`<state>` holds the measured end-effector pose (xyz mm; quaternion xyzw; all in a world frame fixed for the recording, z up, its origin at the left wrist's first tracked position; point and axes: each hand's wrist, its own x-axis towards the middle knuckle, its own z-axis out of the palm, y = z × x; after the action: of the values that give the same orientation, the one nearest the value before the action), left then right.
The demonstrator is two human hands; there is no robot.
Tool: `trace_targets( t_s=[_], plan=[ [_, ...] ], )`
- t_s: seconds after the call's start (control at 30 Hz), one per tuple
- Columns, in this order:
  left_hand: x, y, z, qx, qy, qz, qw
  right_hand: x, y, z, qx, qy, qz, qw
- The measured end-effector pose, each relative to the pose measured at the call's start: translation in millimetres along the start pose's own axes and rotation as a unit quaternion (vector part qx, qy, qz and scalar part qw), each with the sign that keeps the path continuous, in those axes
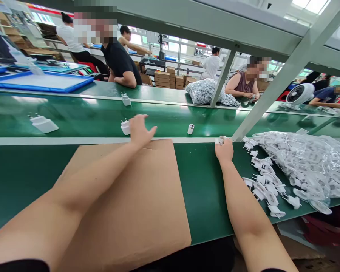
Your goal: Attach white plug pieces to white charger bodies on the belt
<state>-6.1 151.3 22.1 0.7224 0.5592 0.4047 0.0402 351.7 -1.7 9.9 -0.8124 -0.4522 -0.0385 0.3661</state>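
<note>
My left hand point(140, 130) reaches forward over the white rail to the green conveyor belt point(82, 119), its fingers around a white charger plug point(125, 127) standing there. My right hand point(223, 148) rests at the rail, fingers curled round a small white plug part point(219, 140). Both forearms lie over the green bench; the left one crosses a brown cardboard sheet point(136, 204).
A clear bag of white plug parts point(306, 166) with several loose ones point(265, 189) lies at the right. More chargers point(44, 124) point(190, 129) point(126, 99) ride the belt. A slanted metal post point(272, 90) stands by my right hand. Other people work across the line.
</note>
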Motion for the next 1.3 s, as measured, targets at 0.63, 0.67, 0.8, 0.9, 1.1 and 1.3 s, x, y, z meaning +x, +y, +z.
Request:
trace_targets(
  t_s=[0.63,0.67,0.8,0.9,1.1,1.3],
  plan=[
    [-4,112,80.7,-0.059,-0.218,-0.061,0.972,-30,-44,-7,0.04,-0.288,-0.186,0.939],
    [-9,107,71.3,-0.068,-0.218,-0.047,0.972,-30,-45,-8,0.064,-0.286,-0.175,0.94],
    [-44,81,19.5,-0.112,-0.236,0.001,0.965,-30,-51,-9,0.202,-0.322,-0.095,0.92],
    [-78,62,-22.2,-0.179,-0.252,0.042,0.95,-35,-58,-8,0.257,-0.365,-0.063,0.893],
    [-131,43,-57.9,-0.268,-0.333,0.019,0.904,-47,-77,-12,0.269,-0.405,-0.053,0.872],
    [-136,37,-49.9,-0.266,-0.279,0.098,0.917,-65,-100,-19,0.303,-0.409,-0.054,0.859]
  ],
)
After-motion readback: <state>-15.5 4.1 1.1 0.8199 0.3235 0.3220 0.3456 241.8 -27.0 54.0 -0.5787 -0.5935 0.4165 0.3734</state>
